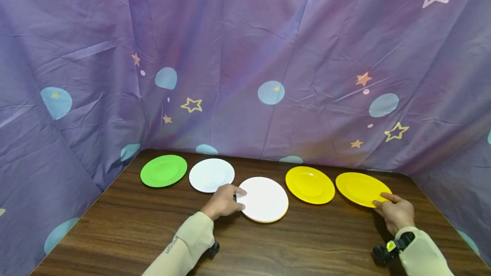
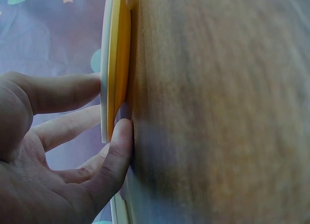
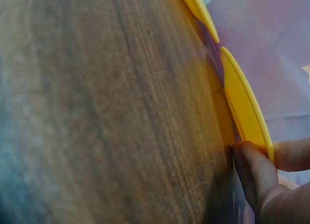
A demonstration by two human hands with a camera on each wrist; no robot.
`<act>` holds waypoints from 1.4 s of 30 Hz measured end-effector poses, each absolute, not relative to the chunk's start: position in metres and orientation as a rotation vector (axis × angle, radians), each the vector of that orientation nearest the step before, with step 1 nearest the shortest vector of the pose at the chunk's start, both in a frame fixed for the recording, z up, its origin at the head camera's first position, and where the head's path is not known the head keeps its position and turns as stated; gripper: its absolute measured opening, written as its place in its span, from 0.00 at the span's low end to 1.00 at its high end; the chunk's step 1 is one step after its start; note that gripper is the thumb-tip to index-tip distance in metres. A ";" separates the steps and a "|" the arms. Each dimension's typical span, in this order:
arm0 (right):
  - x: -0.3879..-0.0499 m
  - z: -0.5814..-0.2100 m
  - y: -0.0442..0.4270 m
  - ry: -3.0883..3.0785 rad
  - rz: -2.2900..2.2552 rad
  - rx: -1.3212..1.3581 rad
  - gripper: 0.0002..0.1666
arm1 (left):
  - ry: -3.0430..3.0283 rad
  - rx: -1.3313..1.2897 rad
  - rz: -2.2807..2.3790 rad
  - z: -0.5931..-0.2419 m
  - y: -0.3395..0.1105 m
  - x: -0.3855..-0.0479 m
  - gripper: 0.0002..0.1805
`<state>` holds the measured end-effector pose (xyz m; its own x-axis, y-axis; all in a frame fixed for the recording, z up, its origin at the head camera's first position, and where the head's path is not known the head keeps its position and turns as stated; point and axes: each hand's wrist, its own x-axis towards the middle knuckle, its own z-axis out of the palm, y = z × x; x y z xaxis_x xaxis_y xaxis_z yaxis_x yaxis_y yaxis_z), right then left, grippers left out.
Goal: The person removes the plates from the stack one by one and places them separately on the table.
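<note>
In the middle of the table, a white plate [image 1: 264, 199] lies on top of a yellow one, whose rim [image 2: 114, 64] shows beneath it in the left wrist view. My left hand [image 1: 226, 201] grips the left edge of this pair, with fingers on the white face and a fingertip [image 2: 122, 136] at the yellow underside. At the far right, my right hand [image 1: 397, 214] pinches the near right rim of a single yellow plate [image 1: 360, 187]. That rim sits between the digits in the right wrist view, and the plate's underside [image 3: 242, 107] shows.
Another yellow plate [image 1: 310, 185] lies between the two held places. To the left are a white plate [image 1: 211, 173], close to my left hand, and a green plate [image 1: 163, 171] near the back left corner. A purple curtain [image 1: 230, 54] hangs behind the wooden table [image 1: 307, 242].
</note>
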<state>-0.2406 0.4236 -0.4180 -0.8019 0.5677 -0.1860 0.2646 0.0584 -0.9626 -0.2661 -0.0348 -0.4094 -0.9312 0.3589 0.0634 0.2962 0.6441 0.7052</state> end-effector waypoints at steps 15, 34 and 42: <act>-0.239 -0.416 0.429 -2.441 1.386 -0.900 0.45 | 2.779 0.549 1.156 -0.408 -0.034 -0.268 0.21; -0.240 -0.414 0.430 -2.543 1.365 -0.762 0.53 | 2.784 0.571 1.157 -0.409 -0.036 -0.267 0.21; -0.241 -0.414 0.432 -2.572 1.322 -0.773 0.52 | 2.779 0.571 1.154 -0.409 -0.035 -0.266 0.21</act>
<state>-0.2406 0.4320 -0.4136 -0.8564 0.5067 -0.0995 0.3759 0.4796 -0.7929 -0.2663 -0.0355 -0.4091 -0.9276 0.3672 0.0688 0.3080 0.6474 0.6972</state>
